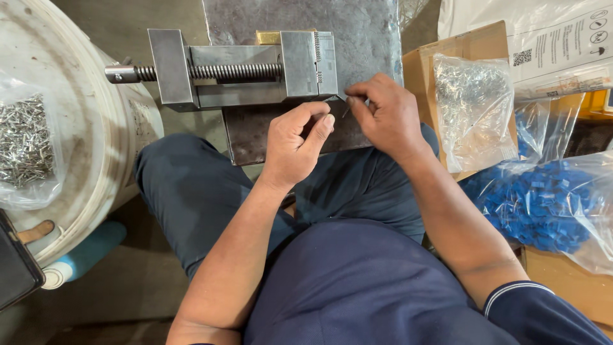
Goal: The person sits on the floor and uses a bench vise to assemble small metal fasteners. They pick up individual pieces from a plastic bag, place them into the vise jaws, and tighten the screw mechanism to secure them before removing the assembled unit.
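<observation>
**Two hands pinch small metal pins beside a steel vise**

Seen from above, a seated person in dark blue clothes works over their lap. Both hands meet at the near right corner of a steel vise (246, 67), which lies on a dark metal plate (300, 25) in front of the knees.

The left hand (295, 144) is curled, thumb pressed to forefinger, apparently pinching something too small to make out. The right hand (383, 115) sits just beside it, its fingertips closed on a thin metal pin (345, 110) that points down, close to the vise's toothed jaw face. The two hands are near each other but not touching.

Well left of the left hand, a clear bag of silver pins (25, 147) rests on a white drum (96, 128). Right of the right hand, another bag of silver parts (472, 108) lies on a cardboard box (421, 64). Nearer the body on that side is a bag of blue plastic pieces (543, 201).

Risks, as a judgement: the pin is tiny and held only by fingertips, so a slight slip could drop it into the lap or onto the floor, where it would be hard to find. The fingertips work right against the vise's jaw, so turning the screw (236, 71) with them there could nip them. The pin's point could also prick a finger.
</observation>
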The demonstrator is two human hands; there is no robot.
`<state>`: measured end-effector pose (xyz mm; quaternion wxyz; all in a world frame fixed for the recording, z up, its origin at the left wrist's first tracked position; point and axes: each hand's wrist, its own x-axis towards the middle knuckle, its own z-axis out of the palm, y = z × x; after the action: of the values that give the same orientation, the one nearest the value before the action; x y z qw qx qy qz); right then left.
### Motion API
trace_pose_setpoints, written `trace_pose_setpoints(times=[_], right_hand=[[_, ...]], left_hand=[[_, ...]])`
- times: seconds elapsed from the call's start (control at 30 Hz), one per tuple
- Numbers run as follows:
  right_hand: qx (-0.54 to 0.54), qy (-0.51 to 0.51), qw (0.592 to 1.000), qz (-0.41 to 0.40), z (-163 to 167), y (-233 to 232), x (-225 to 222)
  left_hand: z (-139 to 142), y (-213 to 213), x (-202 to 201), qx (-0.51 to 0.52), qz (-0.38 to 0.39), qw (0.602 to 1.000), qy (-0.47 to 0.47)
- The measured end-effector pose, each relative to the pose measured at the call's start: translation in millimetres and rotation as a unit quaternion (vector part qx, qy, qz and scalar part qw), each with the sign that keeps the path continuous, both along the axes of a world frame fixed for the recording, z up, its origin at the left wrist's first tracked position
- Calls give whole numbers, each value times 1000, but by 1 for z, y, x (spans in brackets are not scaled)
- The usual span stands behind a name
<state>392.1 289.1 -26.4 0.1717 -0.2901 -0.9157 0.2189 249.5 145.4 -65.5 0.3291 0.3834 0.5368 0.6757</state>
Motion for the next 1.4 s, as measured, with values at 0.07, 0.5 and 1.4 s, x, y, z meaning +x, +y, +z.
trace_pose_setpoints(times=[0.07, 0.5, 1.4], right_hand=[[32, -19, 999, 14, 0, -3, -2], [59, -106, 992, 34, 2, 7, -21], [-109, 17, 993, -46, -7, 1, 22]], left_hand=[[1, 0, 0, -8, -3, 1000, 1], [0, 0, -2, -12, 5, 999, 36], [2, -1, 0, 17, 11, 998, 56]])
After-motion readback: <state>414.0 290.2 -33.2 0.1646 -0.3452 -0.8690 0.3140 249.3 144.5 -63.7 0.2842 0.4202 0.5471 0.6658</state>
